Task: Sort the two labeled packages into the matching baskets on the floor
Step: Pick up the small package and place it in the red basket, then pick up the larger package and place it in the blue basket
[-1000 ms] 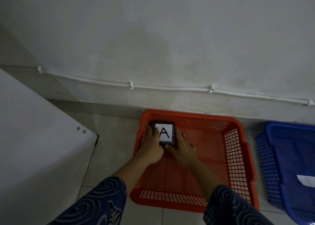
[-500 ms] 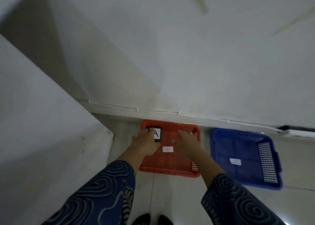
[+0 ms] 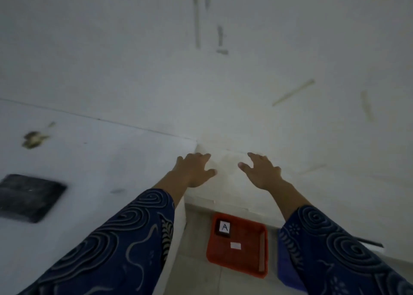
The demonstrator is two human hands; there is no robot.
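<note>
A black package with a white "A" label (image 3: pixel 223 228) lies in the far left corner of the orange basket (image 3: pixel 250 263) on the floor. A small white tag (image 3: pixel 235 245) lies in the basket's middle. Only a sliver of the blue basket (image 3: pixel 285 265) shows to the right, mostly hidden by my right sleeve. My left hand (image 3: pixel 194 169) and my right hand (image 3: pixel 261 172) are raised well above the baskets, fingers spread, holding nothing. A second black package (image 3: pixel 26 197) lies on the white table (image 3: pixel 93 160) at the left.
The white table's corner is just under my left hand. A white wall (image 3: pixel 290 49) fills the background, with scuff marks. Grey tiled floor (image 3: pixel 196 272) lies between the table and the orange basket.
Both hands let go of the "A" package, which stays in the orange basket, and rose up. The view has pulled back and upward, bringing the tabletop and the second package into sight.
</note>
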